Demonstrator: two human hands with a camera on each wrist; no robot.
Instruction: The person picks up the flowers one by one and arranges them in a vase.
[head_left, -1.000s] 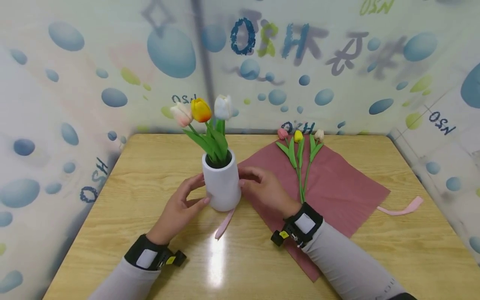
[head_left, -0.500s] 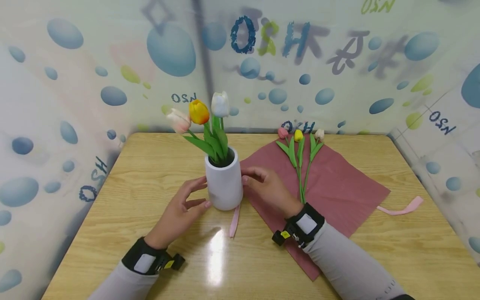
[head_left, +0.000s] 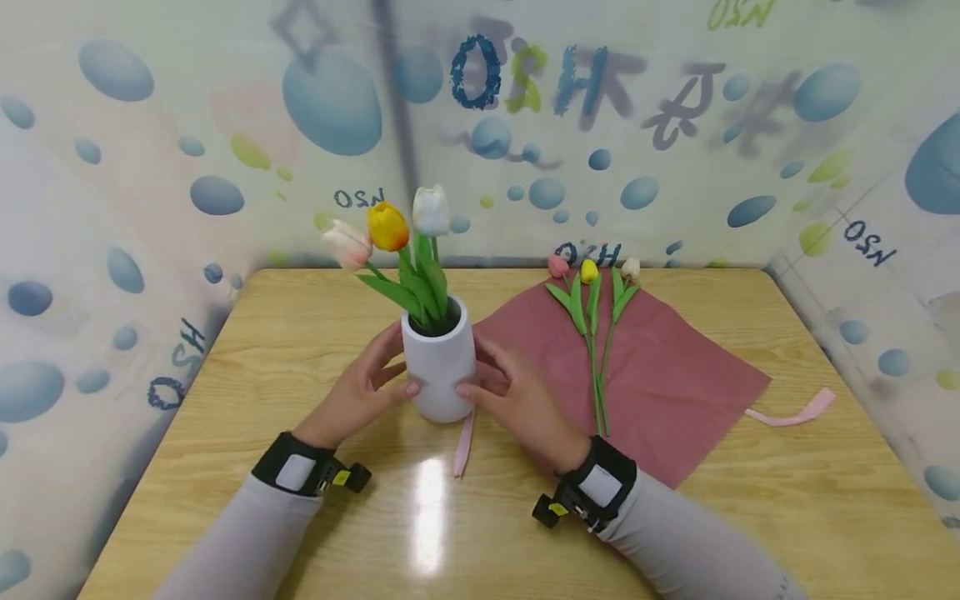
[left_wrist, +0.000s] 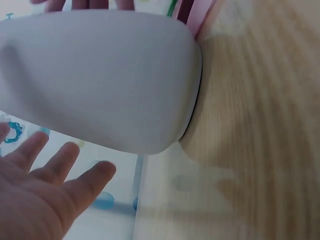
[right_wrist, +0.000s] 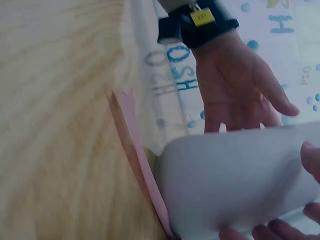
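Observation:
A white vase (head_left: 439, 375) stands on the table, holding a pale pink tulip (head_left: 347, 245), an orange-yellow tulip (head_left: 387, 226) and a white tulip (head_left: 431, 210). At its left side is my left hand (head_left: 358, 396), thumb tip at the near edge in the head view; the left wrist view shows its fingers extended, wall visible between them and the vase. My right hand (head_left: 525, 400) holds the right side, thumb (right_wrist: 311, 159) on the front and fingers reaching round behind. A pink ribbon (head_left: 464, 446) comes out beside the vase's base.
Right of the vase, dusky pink wrapping paper (head_left: 675, 375) lies flat on the wooden table (head_left: 292, 308). Three loose tulips (head_left: 595, 350) rest on the paper, heads toward the back. Another ribbon end (head_left: 795, 412) sticks out at its right corner. A patterned wall (head_left: 637, 150) stands behind.
The vase first shifts slightly right and its tulips lean further left; the ribbon beside it swings right. My right thumb has since moved onto the vase's front, and the left hand has come closer.

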